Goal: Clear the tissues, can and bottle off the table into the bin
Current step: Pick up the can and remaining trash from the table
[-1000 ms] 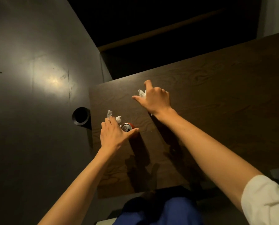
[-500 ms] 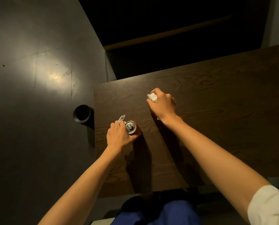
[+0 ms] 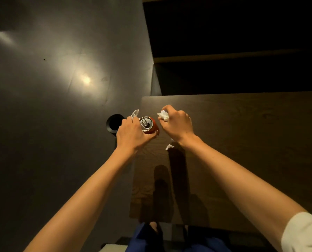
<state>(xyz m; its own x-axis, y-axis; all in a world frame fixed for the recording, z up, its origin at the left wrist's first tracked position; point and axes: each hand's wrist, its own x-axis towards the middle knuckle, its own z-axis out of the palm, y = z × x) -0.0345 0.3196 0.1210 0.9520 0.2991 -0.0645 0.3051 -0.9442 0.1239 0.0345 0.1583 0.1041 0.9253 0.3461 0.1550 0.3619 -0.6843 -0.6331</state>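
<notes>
My left hand (image 3: 131,134) grips a red can (image 3: 149,125) with a silver top, lifted over the table's left edge. A scrap of white tissue (image 3: 135,113) sticks out above the same hand's fingers. My right hand (image 3: 177,124) is closed around a crumpled white tissue (image 3: 164,115), just right of the can. A small bit of white tissue (image 3: 169,146) shows under my right wrist; I cannot tell whether it lies on the table. A round black bin (image 3: 113,123) stands on the floor left of the table, close to my left hand. No bottle is in sight.
The dark wooden table (image 3: 242,142) fills the right half of the view. Shiny dark floor (image 3: 51,106) spreads to the left. A dark bench or shelf (image 3: 224,56) runs behind the table. My blue-clad legs (image 3: 178,240) are at the bottom.
My left hand closed on the can and raised it toward the bin. My right hand gathered the tissue off the table and came left, close to the can.
</notes>
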